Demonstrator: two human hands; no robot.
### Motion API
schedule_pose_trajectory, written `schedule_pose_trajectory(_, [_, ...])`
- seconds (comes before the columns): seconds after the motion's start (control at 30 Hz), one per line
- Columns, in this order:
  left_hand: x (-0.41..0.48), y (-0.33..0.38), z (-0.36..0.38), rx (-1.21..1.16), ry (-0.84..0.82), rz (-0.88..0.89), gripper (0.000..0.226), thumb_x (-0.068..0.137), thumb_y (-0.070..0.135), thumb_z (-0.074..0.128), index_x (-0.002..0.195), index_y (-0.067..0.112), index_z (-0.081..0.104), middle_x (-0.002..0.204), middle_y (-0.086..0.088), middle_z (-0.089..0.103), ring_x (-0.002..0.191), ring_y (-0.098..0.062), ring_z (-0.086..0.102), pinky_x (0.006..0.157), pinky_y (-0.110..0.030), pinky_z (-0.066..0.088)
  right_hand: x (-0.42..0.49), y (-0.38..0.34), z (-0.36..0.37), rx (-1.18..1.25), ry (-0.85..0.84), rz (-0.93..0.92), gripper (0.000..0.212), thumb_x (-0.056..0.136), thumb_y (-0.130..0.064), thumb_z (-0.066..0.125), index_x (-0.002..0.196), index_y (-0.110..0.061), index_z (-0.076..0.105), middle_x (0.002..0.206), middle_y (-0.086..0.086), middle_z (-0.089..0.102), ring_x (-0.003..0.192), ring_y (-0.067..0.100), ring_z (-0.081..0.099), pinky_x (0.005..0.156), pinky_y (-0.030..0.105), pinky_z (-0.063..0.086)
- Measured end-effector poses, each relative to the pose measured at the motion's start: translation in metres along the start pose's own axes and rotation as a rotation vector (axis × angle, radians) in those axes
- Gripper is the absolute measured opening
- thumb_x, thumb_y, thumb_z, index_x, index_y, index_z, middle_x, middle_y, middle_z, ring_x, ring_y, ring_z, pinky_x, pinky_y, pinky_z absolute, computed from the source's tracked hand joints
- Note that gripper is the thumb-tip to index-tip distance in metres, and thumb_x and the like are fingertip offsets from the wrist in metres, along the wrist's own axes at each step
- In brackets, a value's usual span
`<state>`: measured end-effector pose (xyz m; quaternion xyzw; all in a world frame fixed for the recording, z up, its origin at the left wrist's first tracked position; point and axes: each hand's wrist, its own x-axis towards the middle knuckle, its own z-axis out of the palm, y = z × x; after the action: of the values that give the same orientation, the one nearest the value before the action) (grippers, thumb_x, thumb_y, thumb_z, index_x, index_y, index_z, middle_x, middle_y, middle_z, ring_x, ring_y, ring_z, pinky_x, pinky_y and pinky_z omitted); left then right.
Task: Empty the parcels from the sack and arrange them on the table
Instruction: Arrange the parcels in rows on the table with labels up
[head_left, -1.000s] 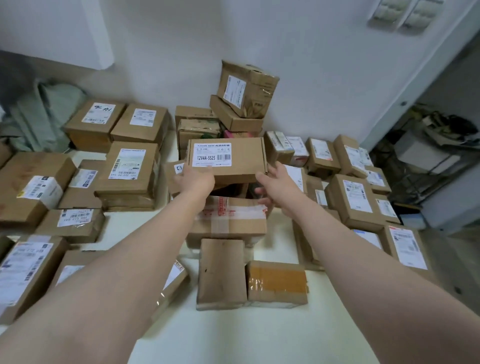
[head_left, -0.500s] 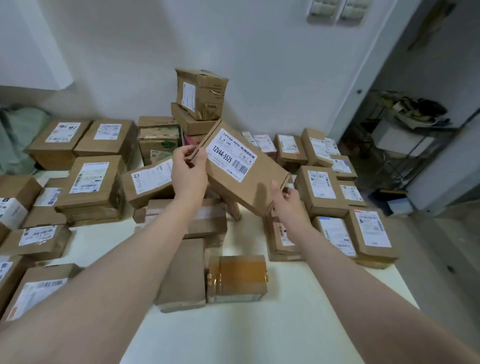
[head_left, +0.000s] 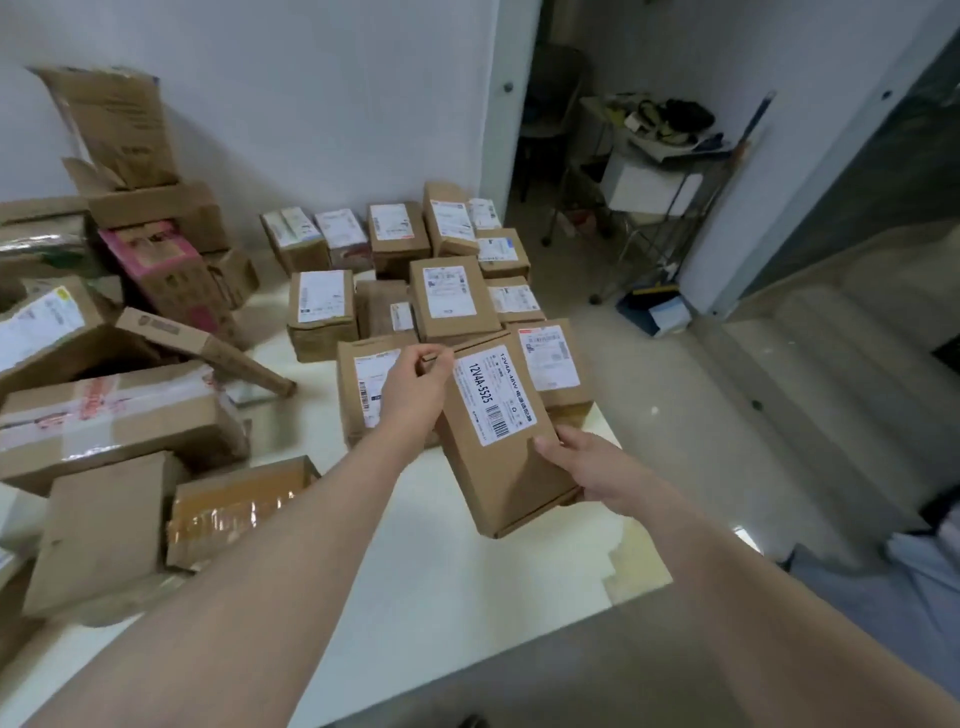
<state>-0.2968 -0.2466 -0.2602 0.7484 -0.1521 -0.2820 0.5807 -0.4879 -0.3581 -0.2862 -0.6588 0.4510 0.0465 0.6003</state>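
Observation:
I hold a flat brown cardboard parcel (head_left: 493, 457) with a white label reading 12V4A-5525, tilted above the right part of the white table (head_left: 467, 597). My left hand (head_left: 413, 387) pinches its far upper corner. My right hand (head_left: 587, 470) grips its near right edge, thumb on top. Beneath and behind it lie rows of labelled brown parcels (head_left: 447, 296) near the table's right edge. No sack is in view.
Larger boxes (head_left: 114, 415) and a pink carton (head_left: 161, 260) crowd the table's left side, with a stack (head_left: 119, 130) against the wall. A taped box (head_left: 234, 509) lies near my left forearm. Beyond the table's right edge is the floor and a wire cart (head_left: 654, 182).
I have carried the labelled parcel from the middle stack rightward and lower, turning it so the label runs lengthwise. My view has swung to the right.

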Motion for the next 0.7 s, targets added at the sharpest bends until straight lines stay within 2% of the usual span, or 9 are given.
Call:
schedule_pose_trajectory(0.07, [-0.01,-0.014,0.028,0.071,-0.117,-0.042,0.019,0.096,0.04,0.056,0.11,0.028,0.06,0.102,0.011,0.061,0.087,-0.01,0.058,0.064,-0.03,0.048,-0.003,0.031,-0.023,0.02,-0.002,0.112,0.036,0.093,-0.045,0.059,0.125,-0.03,0.054,0.121,-0.004,0.064,0.111,0.018,0.061,0.087,0.04,0.057])
schedule_pose_trajectory(0.17, [-0.023,-0.036,0.064,0.149,-0.275,-0.102,0.032,0.095,0.027,0.058,0.127,0.023,0.056,0.105,0.006,0.062,0.088,-0.014,0.059,0.081,-0.034,0.051,-0.007,0.068,-0.049,0.023,0.056,0.253,0.038,0.093,-0.039,0.062,0.127,-0.025,0.052,0.12,0.0,0.064,0.108,0.018,0.061,0.083,0.041,0.058])
schedule_pose_trajectory(0.27, [-0.038,-0.05,0.088,0.223,-0.453,-0.161,0.047,0.096,0.019,0.057,0.142,0.02,0.044,0.133,0.004,0.053,0.11,-0.013,0.053,0.087,-0.027,0.043,-0.005,0.088,-0.056,-0.002,0.117,0.339,0.029,0.095,-0.027,0.059,0.123,-0.02,0.053,0.108,0.004,0.065,0.093,0.02,0.063,0.067,0.033,0.057])
schedule_pose_trajectory(0.37, [-0.044,-0.063,0.097,0.349,-0.512,-0.163,0.056,0.097,0.022,0.057,0.148,0.027,0.035,0.143,0.001,0.042,0.129,-0.018,0.045,0.097,-0.029,0.042,0.005,0.099,-0.053,-0.026,0.216,0.42,0.026,0.094,-0.003,0.051,0.119,0.001,0.057,0.104,0.017,0.064,0.082,0.029,0.065,0.07,0.038,0.059])
schedule_pose_trajectory(0.43, [-0.043,-0.07,0.094,0.399,-0.483,-0.139,0.054,0.097,0.023,0.056,0.147,0.029,0.038,0.149,-0.001,0.04,0.134,-0.02,0.043,0.102,-0.033,0.044,0.013,0.101,-0.05,-0.1,0.227,0.442,0.035,0.094,0.001,0.047,0.129,0.003,0.051,0.125,0.023,0.058,0.105,0.036,0.063,0.08,0.041,0.058])
schedule_pose_trajectory(0.5, [-0.04,-0.074,0.084,0.489,-0.409,-0.082,0.05,0.095,0.023,0.055,0.143,0.029,0.043,0.143,0.0,0.046,0.125,-0.022,0.051,0.093,-0.031,0.049,0.014,0.093,-0.043,-0.233,0.257,0.458,0.038,0.093,-0.003,0.047,0.131,0.001,0.047,0.13,0.021,0.054,0.113,0.037,0.059,0.087,0.041,0.055])
schedule_pose_trajectory(0.57, [-0.033,-0.075,0.068,0.582,-0.295,0.017,0.048,0.092,0.021,0.055,0.139,0.029,0.048,0.137,0.002,0.052,0.121,-0.021,0.054,0.091,-0.032,0.05,0.013,0.079,-0.036,-0.574,0.349,0.435,0.041,0.09,-0.01,0.048,0.13,0.001,0.044,0.128,0.019,0.05,0.118,0.036,0.051,0.098,0.04,0.047])
schedule_pose_trajectory(0.63, [-0.026,-0.074,0.046,0.64,-0.159,0.091,0.045,0.091,0.02,0.057,0.135,0.029,0.052,0.133,-0.001,0.053,0.123,-0.023,0.049,0.097,-0.036,0.046,0.013,0.059,-0.023,-0.771,0.454,0.246,0.04,0.093,-0.017,0.048,0.129,-0.002,0.043,0.128,0.018,0.046,0.12,0.034,0.046,0.102,0.037,0.04])
schedule_pose_trajectory(0.7, [-0.021,-0.071,0.019,0.657,-0.02,0.126,0.041,0.091,0.015,0.057,0.13,0.027,0.056,0.131,-0.005,0.051,0.12,-0.027,0.047,0.1,-0.038,0.044,0.018,0.039,-0.004,-0.676,0.437,0.039,0.032,0.095,-0.022,0.048,0.126,-0.011,0.051,0.125,0.011,0.055,0.114,0.029,0.053,0.091,0.032,0.044])
